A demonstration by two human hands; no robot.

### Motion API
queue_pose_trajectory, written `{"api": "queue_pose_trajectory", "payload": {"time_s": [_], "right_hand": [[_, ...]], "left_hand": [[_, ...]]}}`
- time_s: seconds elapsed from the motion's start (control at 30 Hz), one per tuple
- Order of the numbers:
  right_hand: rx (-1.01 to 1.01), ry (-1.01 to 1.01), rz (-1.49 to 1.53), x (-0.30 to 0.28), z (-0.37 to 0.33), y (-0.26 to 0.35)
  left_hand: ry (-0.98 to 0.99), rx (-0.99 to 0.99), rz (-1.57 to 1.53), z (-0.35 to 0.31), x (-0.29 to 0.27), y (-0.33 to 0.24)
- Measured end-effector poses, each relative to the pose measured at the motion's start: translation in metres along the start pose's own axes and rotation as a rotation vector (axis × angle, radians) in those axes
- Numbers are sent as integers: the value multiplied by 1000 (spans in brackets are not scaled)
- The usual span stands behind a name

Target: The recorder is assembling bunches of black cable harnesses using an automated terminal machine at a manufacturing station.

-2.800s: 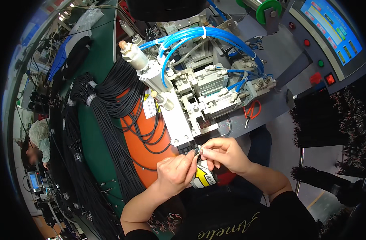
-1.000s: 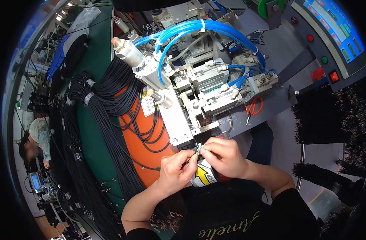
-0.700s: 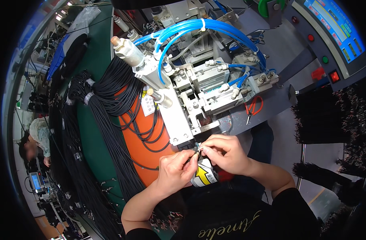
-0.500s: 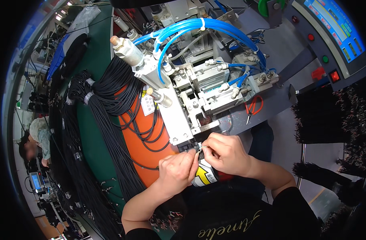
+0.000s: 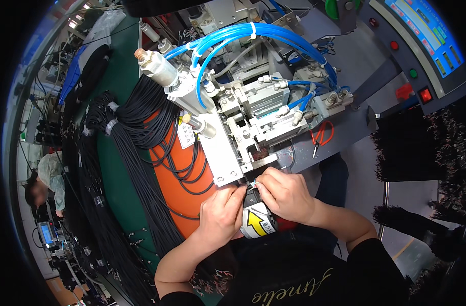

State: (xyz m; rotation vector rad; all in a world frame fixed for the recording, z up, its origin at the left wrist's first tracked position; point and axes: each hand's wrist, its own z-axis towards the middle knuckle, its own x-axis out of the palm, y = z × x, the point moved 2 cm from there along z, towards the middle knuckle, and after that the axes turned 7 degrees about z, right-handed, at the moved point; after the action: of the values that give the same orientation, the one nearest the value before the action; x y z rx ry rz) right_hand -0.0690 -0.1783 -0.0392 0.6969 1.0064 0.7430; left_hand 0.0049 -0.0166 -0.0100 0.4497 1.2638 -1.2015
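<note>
My left hand [image 5: 220, 213] is closed in a pinch in front of the machine, where a thin black cable [image 5: 184, 214] runs in under it. My right hand [image 5: 286, 196] is closed just across from it, pinching fine light-coloured wires [image 5: 253, 185] between thumb and forefinger. The fingertips nearly meet, hiding most of the wires. Right beyond them are the metal jaws and front plate [image 5: 228, 171] of the pneumatic machine. Below the fingers is a white part with a yellow arrow [image 5: 255, 222].
Bundled black cables [image 5: 141, 168] lie along the orange mat [image 5: 179, 196] and green table at left. Red-handled snips [image 5: 322, 135] rest on the grey bench. Blue air hoses [image 5: 263, 31] arch over the machine. A control screen [image 5: 431, 35] stands at upper right; another person [image 5: 49, 176] is far left.
Both hands have moved slightly, the left one up toward the machine's front plate. More of the white part with the arrow shows below them. The view has shifted a little.
</note>
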Motion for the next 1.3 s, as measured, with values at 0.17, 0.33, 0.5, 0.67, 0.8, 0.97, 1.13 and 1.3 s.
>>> {"api": "queue_pose_trajectory", "payload": {"time_s": [0.17, 0.33, 0.5, 0.67, 0.8, 0.97, 1.13, 1.3], "right_hand": [[-92, -5, -108, -1, -2, 3], [-134, 17, -165, -3, -1, 5], [-43, 256, -262, -10, 11, 13], [-56, 277, -153, -10, 15, -5], [-76, 7, 41, -8, 10, -7], [-86, 91, -26, -10, 13, -5], [-88, 154, -91, -14, 16, 1], [-136, 84, -110, -9, 17, 1]], "left_hand": [[76, 88, 12, 0, -6, -1], [126, 142, 90, 1, -8, -4], [211, 194, 175, 5, -12, -7], [251, 215, 207, 9, -12, -7], [225, 227, 200, 7, -11, -5], [242, 222, 204, 11, -12, -5], [235, 229, 217, 10, -11, -7], [226, 241, 229, 7, -10, -5]]}}
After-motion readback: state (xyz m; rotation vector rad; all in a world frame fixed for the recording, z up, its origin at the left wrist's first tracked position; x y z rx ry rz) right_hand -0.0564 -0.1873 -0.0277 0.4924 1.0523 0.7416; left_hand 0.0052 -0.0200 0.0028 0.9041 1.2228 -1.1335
